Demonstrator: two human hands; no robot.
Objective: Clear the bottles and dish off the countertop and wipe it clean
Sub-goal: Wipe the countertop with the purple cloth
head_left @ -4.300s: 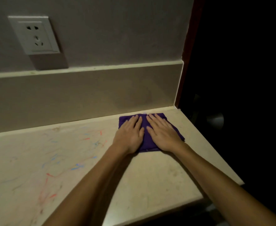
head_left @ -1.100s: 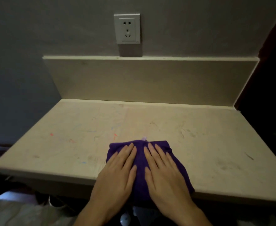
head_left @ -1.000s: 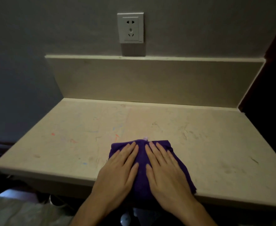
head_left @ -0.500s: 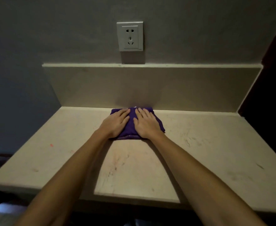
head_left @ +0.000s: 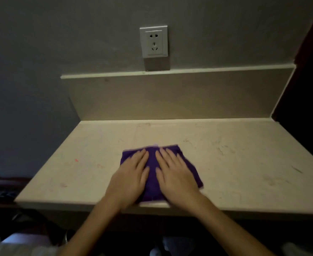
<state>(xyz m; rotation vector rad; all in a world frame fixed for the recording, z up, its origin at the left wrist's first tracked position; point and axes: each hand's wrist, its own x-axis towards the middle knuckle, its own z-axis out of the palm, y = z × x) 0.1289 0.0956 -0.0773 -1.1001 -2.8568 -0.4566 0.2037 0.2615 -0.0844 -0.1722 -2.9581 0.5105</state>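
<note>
Cloth (head_left: 152,174): purple, folded flat, long axis running front-to-back on countertop (head_left: 244,163).
Left hand (head_left: 128,179): flat, fingers straight, pressing cloth.
Right hand (head_left: 176,177): likewise.

The countertop (head_left: 235,163) in the middle of the frame looks like pale stone, smooth and matt, its finish marred by faint red and dark scuffs toward the left and right. The purple cloth (head_left: 152,174) at lower centre is soft, matt fabric with a fine nap. The upstand (head_left: 170,97) above it has the same matt, stone-like face. The socket (head_left: 154,41) at upper centre is smooth white plastic with a slight sheen, set in a matt grey wall (head_left: 41,52).
</note>
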